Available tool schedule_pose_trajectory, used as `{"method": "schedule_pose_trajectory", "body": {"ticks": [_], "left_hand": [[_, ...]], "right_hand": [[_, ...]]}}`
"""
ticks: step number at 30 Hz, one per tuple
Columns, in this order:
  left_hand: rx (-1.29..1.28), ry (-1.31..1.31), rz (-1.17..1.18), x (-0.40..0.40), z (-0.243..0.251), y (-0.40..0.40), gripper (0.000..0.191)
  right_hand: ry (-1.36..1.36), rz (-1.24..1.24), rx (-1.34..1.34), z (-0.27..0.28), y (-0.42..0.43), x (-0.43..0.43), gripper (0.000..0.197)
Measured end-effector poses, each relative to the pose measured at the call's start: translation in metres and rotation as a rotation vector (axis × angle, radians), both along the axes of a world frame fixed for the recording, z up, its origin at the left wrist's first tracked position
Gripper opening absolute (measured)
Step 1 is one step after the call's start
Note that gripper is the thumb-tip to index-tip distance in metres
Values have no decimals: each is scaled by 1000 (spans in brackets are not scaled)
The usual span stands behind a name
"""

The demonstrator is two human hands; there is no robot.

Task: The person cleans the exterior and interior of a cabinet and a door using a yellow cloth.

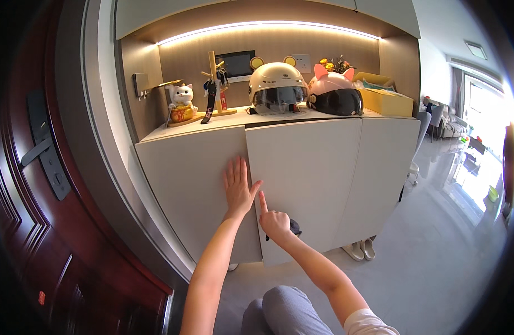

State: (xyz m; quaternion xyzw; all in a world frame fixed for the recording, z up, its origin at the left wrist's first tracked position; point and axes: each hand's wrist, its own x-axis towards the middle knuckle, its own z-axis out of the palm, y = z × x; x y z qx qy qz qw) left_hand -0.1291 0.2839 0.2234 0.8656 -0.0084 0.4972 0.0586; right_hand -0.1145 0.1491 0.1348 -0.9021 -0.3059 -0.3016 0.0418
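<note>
My left hand (238, 190) lies flat, fingers up, on the left white cabinet door (190, 176). Its thumb reaches across the seam to the edge of the middle door (303, 163). That middle door stands a little proud of its neighbour, with a dark gap along its top. Just right of the seam, my right hand (275, 222) points its index finger up at the middle door's edge, while the other fingers are curled. A small dark object (295, 227) shows on both sides of the curled fingers, seemingly in their grip; most of it is hidden.
On the cabinet top stand a lucky cat figurine (182, 102), a wooden key stand (217, 92), a cream helmet (278, 86), a pink helmet (334, 94) and a yellow box (387, 100). A dark red door (26, 234) is at left. Pale slippers (359, 250) sit below the cabinet.
</note>
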Motion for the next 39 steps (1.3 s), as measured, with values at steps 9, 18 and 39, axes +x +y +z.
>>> {"method": "schedule_pose_trajectory", "body": {"ticks": [9, 18, 39], "left_hand": [[121, -89, 157, 49, 0, 15, 90], [173, -185, 143, 61, -21, 26, 93], [-1575, 392, -806, -104, 328, -27, 53]], "right_hand": [[65, 49, 44, -1, 19, 38, 85], [184, 368, 415, 0, 10, 39, 82], [2230, 930, 1583, 414, -52, 6, 44]]}}
